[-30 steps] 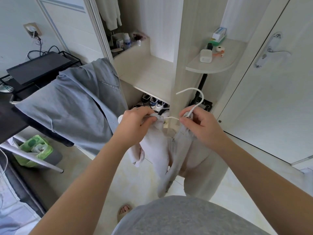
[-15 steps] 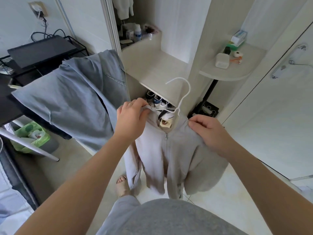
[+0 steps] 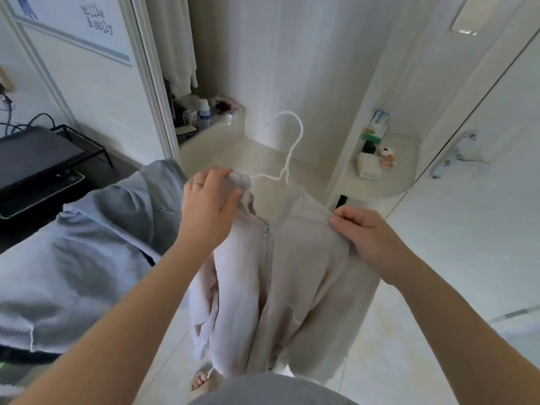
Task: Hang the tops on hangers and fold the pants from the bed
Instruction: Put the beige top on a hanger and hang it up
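Observation:
A pale beige zip-up top [image 3: 295,276] hangs in front of me on a white hanger [image 3: 287,150], whose hook sticks up above the collar. My left hand [image 3: 209,209] grips the top's left shoulder bunched over the hanger's left arm. My right hand [image 3: 365,232] pinches the fabric at the right shoulder. The zipper runs down the middle between both hands. The hanger's right arm is hidden under the cloth.
A grey-blue garment [image 3: 87,258] drapes over a dark desk edge at the left. Behind stand a white wardrobe shelf [image 3: 222,147] with bottles, a rounded corner shelf [image 3: 388,182] with small items, and a white door [image 3: 482,200] at the right.
The top and hanger have risen higher in view. My right hand slid from the hanger neck out to the right shoulder, spreading the cloth over the hanger. The view tilted upward.

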Demonstrator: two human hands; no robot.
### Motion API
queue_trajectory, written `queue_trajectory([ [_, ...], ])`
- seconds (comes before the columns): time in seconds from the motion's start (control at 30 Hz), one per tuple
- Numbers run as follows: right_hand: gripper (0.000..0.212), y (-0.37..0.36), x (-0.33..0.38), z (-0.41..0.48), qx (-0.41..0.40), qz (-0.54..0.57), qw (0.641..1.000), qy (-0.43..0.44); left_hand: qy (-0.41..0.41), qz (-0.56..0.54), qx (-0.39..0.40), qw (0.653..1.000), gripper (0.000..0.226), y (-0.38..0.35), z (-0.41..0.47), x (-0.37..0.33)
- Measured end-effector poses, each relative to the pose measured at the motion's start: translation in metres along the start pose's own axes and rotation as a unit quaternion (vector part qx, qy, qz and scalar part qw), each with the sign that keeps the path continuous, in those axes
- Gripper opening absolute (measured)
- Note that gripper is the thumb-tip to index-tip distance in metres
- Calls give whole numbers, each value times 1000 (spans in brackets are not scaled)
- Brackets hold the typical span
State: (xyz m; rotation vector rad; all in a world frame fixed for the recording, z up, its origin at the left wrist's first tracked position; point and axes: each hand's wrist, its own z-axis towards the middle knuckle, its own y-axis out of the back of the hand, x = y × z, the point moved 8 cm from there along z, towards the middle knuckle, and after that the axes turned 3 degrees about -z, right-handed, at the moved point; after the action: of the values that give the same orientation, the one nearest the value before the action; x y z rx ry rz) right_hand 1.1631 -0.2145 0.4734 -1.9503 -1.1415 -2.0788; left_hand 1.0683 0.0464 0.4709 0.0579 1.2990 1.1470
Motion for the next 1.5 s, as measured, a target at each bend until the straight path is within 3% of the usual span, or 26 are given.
queue_trajectory([
  [0.1, 26, 4, 26, 22, -47, 109, 993, -28, -36, -35, 40, 998, 55, 3, 35, -1],
  [0.2, 17, 0, 59, 47, -77, 236, 968, -30, -71, -87, 71, 991, 57, 13, 61, -6],
  [0.33, 24, -20, 120, 82, -53, 335, 941, 3, -121, -133, 110, 977, 45, 32, 94, -21],
  [0.4, 35, -29, 151, 100, -32, 362, 931, 18, -128, -148, 130, 972, 45, 45, 109, -30],
  [0.47, 32, -34, 186, 120, -9, 379, 924, 50, -144, -171, 141, 964, 50, 61, 125, -39],
  [0.67, 8, -26, 289, 192, -14, 308, 940, 143, -201, -208, 103, 952, 45, 115, 179, -73],
  [0.73, 17, -19, 322, 218, -30, 272, 946, 174, -215, -199, 88, 952, 43, 128, 201, -85],
  [0.97, 21, 10, 427, 315, -39, 248, 924, 288, -252, -56, -7, 966, 19, 160, 309, -121],
  [1.17, 11, 62, 520, 400, -80, 231, 902, 356, -270, 46, -90, 958, 16, 190, 417, -158],
  [1.5, 20, 154, 644, 501, -162, 170, 891, 388, -257, 157, -158, 941, 7, 220, 553, -222],
])
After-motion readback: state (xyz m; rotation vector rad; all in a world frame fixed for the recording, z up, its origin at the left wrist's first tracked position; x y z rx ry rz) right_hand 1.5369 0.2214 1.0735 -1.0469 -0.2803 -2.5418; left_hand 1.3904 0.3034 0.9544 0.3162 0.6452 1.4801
